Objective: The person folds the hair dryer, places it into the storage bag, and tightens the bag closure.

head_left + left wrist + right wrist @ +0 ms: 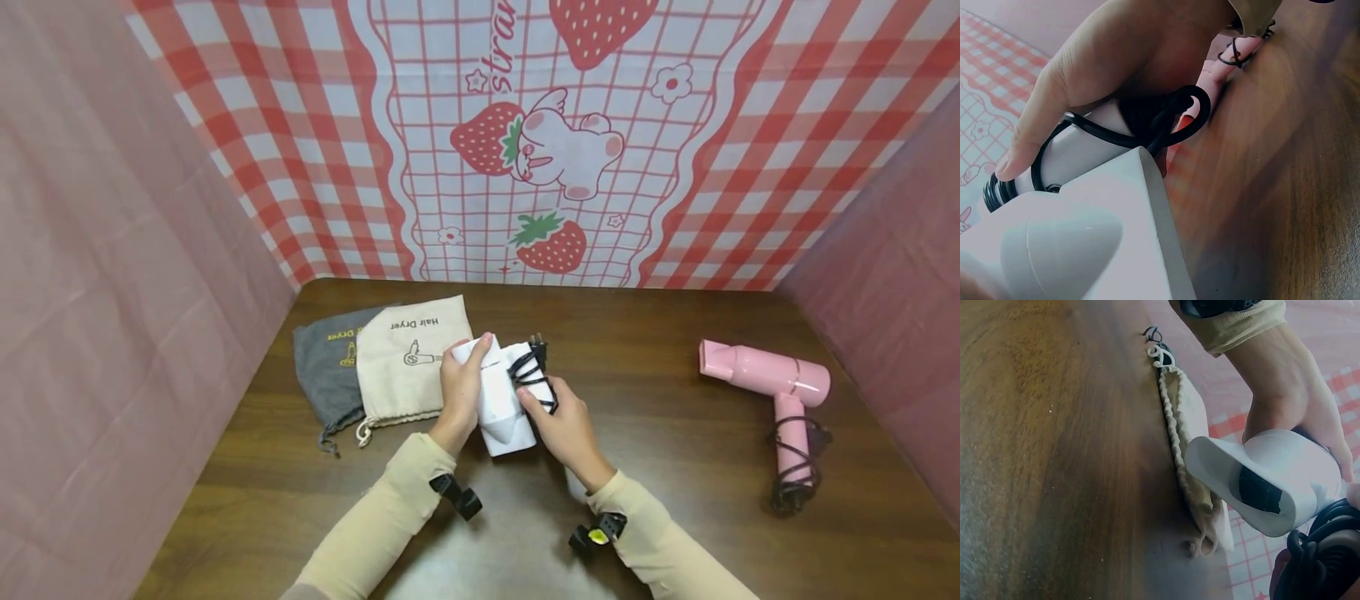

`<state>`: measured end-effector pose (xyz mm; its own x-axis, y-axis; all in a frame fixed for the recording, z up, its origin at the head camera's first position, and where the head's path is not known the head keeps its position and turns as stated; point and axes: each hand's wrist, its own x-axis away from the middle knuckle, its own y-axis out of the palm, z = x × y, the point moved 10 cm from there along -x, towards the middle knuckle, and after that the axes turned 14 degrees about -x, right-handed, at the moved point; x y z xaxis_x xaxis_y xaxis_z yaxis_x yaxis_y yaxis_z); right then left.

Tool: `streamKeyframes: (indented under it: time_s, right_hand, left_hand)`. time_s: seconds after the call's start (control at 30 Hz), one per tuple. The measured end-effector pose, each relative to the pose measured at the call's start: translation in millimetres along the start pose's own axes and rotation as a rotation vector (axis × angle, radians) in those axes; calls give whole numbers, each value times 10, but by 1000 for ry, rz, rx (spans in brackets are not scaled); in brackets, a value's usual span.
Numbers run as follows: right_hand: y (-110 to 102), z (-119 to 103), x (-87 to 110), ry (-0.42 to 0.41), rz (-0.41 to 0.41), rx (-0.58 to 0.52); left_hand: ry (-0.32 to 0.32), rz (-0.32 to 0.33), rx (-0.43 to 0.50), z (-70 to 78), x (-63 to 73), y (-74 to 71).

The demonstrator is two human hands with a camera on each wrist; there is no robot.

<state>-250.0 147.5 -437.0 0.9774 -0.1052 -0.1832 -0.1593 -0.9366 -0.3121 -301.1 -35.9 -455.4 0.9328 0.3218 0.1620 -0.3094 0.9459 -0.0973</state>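
Observation:
A white hair dryer (498,402) is held between both hands above the middle of the table, its nozzle towards the person. My left hand (462,387) grips the barrel, thumb along its top. My right hand (567,425) holds the folded handle (1079,150), which has a black cord (1100,132) wound round it. In the left wrist view the right thumb lies over the wound handle. The nozzle's wide, flat mouth (1213,469) faces the right wrist camera, and the left hand is behind it. The plug (537,343) sticks out at the handle's far end.
Left of the hands, a cream drawstring bag (405,379) printed "Hair Dryer" overlaps a grey one (322,367). A pink hair dryer (765,371) with its cord wrapped round the handle lies at the right. A checked strawberry cloth (525,192) hangs behind the wooden table (637,333).

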Motion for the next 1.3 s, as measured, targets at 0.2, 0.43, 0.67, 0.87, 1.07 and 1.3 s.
streamKeyframes:
  time_s: [0.2, 0.43, 0.67, 0.87, 1.07, 1.3]
  right_hand:
    - [-37, 26, 8, 10, 33, -23]
    - [-38, 5, -4, -14, 16, 6]
    - [-100, 24, -23, -31, 49, -22]
    - [-111, 15, -47, -35, 47, -38]
    - [-133, 26, -75, -11, 36, -48]
    - [-286, 7, -155, 18, 67, -45]
  left_hand:
    - [-10, 12, 34, -29, 11, -1]
    - [-11, -3, 66, 35, 54, 10]
    - [-4, -90, 22, -31, 15, 93]
    - [22, -164, 12, -14, -1, 117]
    - [31, -202, -167, -52, 17, 32]
    - [102, -347, -249, -10, 64, 56]
